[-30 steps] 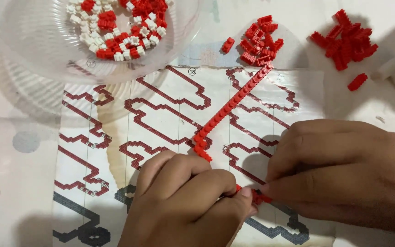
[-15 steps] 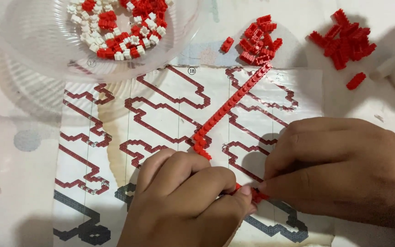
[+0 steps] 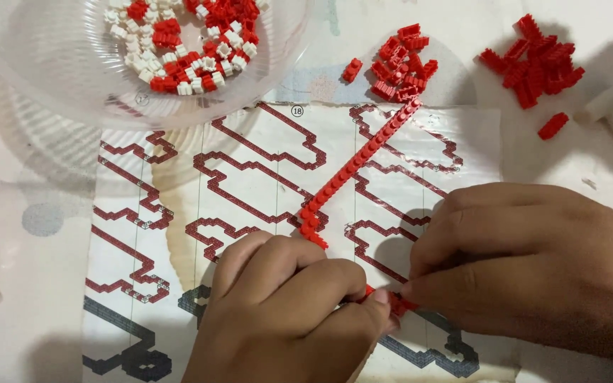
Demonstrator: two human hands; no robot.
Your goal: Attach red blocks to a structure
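Red brick strip (image 3: 363,167) — both hands pinch its lower end.

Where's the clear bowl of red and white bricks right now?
The clear bowl sits at the top left of the head view, overlapping the instruction sheet, left of the loose red brick piles.
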